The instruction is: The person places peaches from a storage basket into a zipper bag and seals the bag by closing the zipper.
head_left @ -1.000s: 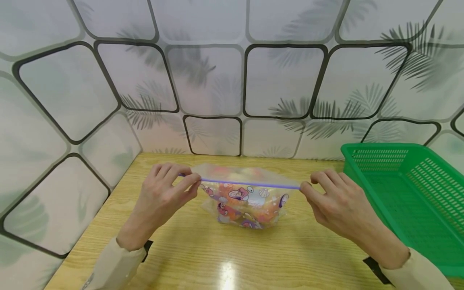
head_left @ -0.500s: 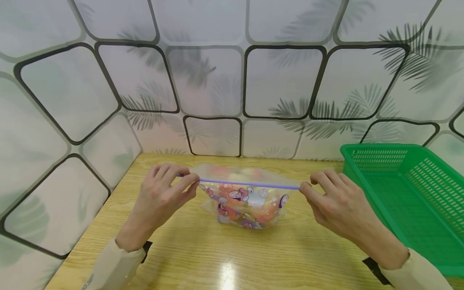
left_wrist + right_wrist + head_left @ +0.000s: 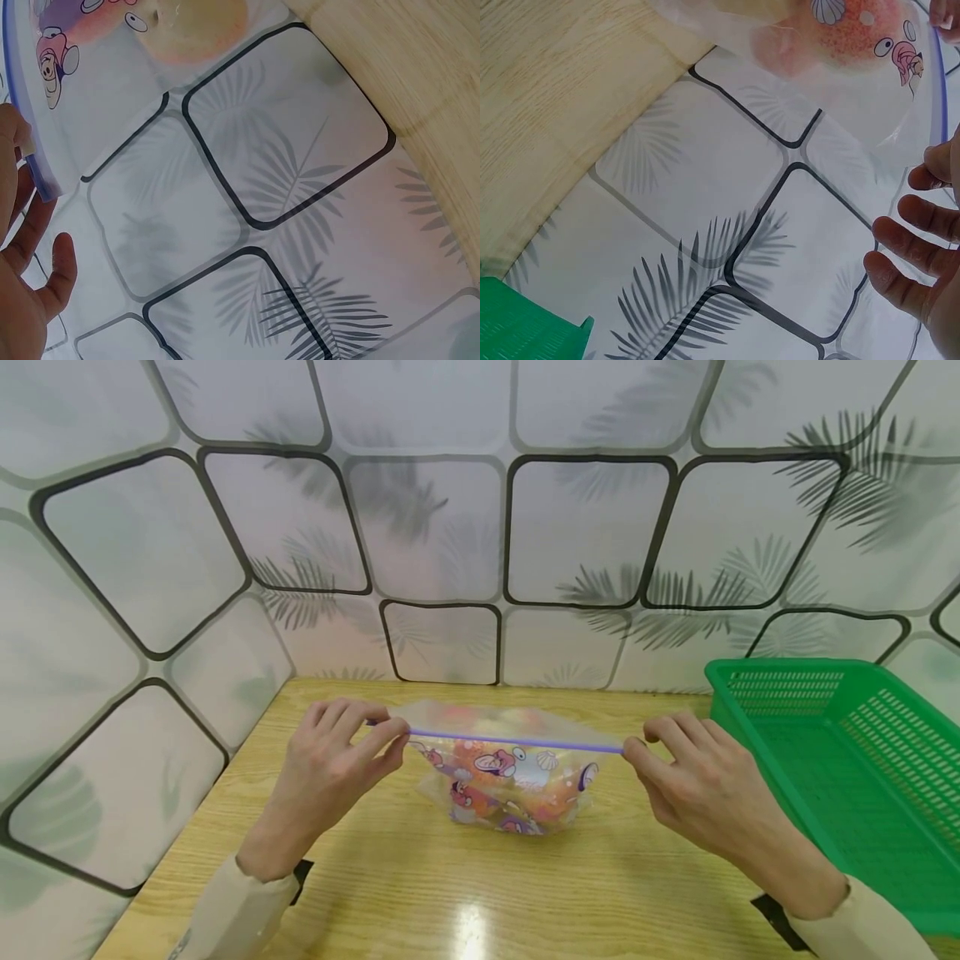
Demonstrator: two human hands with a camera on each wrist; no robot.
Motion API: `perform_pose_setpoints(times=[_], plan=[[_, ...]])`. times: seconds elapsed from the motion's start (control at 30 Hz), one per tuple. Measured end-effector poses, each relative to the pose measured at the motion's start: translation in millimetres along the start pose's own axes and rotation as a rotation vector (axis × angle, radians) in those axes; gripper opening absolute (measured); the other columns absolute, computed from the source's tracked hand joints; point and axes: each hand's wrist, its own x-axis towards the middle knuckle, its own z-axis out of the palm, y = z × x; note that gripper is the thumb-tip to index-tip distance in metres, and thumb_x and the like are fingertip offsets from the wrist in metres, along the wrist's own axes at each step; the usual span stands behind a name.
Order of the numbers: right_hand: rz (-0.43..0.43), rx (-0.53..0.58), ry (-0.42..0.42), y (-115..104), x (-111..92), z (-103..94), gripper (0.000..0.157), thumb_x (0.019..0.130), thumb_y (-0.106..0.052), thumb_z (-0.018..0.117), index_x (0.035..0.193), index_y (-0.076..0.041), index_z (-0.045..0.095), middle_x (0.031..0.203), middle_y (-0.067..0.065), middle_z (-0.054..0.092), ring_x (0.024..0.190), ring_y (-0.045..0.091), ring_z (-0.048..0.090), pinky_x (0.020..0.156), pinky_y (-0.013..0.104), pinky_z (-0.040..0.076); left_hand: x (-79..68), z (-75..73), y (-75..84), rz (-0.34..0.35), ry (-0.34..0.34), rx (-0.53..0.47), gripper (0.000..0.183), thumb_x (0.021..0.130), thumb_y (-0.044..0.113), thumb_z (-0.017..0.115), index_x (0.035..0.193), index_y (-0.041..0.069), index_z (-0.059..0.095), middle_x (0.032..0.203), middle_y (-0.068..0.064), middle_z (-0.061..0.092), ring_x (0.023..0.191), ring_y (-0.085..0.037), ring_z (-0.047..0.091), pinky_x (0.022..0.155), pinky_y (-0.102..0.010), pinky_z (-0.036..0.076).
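A clear zip bag (image 3: 517, 781) with cartoon prints and a purple zip strip stands in the middle of the wooden table. Round orange, red and yellowish things show through its plastic, like fruit. My left hand (image 3: 330, 768) pinches the strip near its left end between thumb and forefinger. In the left wrist view a small pale piece sits on the strip (image 3: 16, 90) under the fingers. At the strip's right end, my right hand (image 3: 701, 781) pinches the corner with thumb and forefinger. Its other fingers (image 3: 907, 247) spread loosely off the bag in the right wrist view.
A green plastic basket (image 3: 780, 802) with slotted walls stands on the right, close beside my right forearm. Behind the wooden table (image 3: 420, 893) rises a wall covering (image 3: 442, 552) printed with leaves and rounded frames, which also runs down the left side.
My left hand has slid slightly left along the purple strip, so a little more of it shows. My right hand and the bag stay almost where they were.
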Motion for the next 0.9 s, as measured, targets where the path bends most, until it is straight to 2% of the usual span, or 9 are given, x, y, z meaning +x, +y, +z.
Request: perform_pose_setpoints(times=[0.67,0.9], plan=[[0.0,0.007,0.012,0.3,-0.7,0.5,0.028,0.105,-0.013,0.041,0.088,-0.008,0.063,0.083,0.013,0.059,0.072,0.031,0.054,0.059,0.044,0.049,-2.3,-2.1,-2.9,-0.01,-0.007,-0.001,0.019,0.102,0.017,0.056,0.089,0.011,0.069,0.086,-0.007,0.063,0.074,-0.029,0.061,0.062,-0.043,0.047],[0.006,0.006,0.007,0.0,-1.8,0.7,0.033,0.108,-0.018,0.038,0.089,-0.009,0.063,0.083,0.013,0.06,0.072,0.031,0.054,0.058,0.046,0.051,-2.7,-2.0,-3.7,-0.008,0.005,-0.002,0.018,0.101,0.017,0.057,0.09,0.012,0.07,0.086,-0.007,0.064,0.074,-0.029,0.061,0.062,-0.044,0.048]])
